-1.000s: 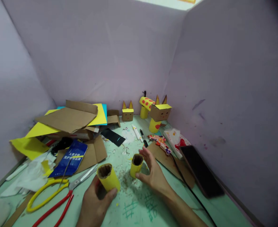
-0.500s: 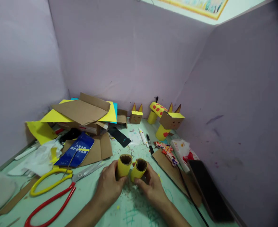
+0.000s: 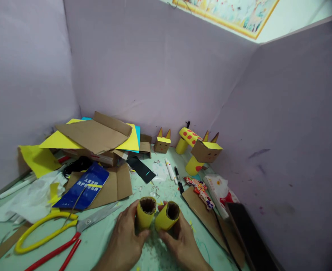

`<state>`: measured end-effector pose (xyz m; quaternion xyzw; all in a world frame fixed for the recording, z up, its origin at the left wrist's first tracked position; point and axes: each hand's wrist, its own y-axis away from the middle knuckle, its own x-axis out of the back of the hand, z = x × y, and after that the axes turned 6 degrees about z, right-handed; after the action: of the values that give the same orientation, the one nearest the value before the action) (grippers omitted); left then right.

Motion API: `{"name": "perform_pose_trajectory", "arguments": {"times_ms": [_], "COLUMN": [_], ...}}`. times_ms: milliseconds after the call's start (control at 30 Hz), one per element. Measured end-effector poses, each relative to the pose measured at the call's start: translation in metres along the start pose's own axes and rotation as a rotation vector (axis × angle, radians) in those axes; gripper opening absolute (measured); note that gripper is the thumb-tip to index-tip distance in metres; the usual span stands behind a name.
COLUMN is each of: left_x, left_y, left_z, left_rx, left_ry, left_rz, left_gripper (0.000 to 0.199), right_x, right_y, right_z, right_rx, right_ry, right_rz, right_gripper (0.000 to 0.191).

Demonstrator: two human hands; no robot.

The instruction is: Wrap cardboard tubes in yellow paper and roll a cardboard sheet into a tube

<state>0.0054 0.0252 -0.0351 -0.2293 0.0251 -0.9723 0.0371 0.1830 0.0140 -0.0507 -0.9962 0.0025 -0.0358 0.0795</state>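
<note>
Green counter point(image 3: 94, 241) under both grips. Cardboard stack point(image 3: 95, 135) beyond left grip point(image 3: 127, 231), off to its left. Scissors point(image 3: 82, 224) nearer, left of it. Dark phone point(image 3: 247, 233) right of right grip point(image 3: 181, 237). I've got left grip closed round left yellow tube point(image 3: 145, 217), right grip round right yellow tube point(image 3: 164, 221), hollow ends up, side by side. Black marker point(image 3: 178, 180) beyond right grip.

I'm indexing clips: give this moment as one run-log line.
left hand: holds yellow-wrapped cardboard tube | right hand: holds second yellow-wrapped cardboard tube | nearby: yellow-and-red-handled scissors
</note>
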Motion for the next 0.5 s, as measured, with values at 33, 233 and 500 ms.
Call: {"name": "perform_pose_trajectory", "arguments": {"times_ms": [33,233,500], "left_x": [0.0,0.003,0.008], "left_y": [0.0,-0.002,-0.003], "left_z": [-0.001,0.002,0.01], "left_rx": [0.001,0.004,-0.019], "left_ry": [0.006,0.026,0.011], "left_rz": [0.001,0.004,-0.023], "left_gripper": [0.059,0.059,0.046], "right_x": [0.0,0.001,0.0], "right_y": [0.0,0.0,-0.008], "right_z": [0.001,0.002,-0.013], "right_rx": [-0.005,0.005,-0.031], "right_ry": [0.0,-0.008,0.049], "right_rz": [-0.002,-0.023,0.02], "right_gripper": [0.052,0.056,0.037]}}
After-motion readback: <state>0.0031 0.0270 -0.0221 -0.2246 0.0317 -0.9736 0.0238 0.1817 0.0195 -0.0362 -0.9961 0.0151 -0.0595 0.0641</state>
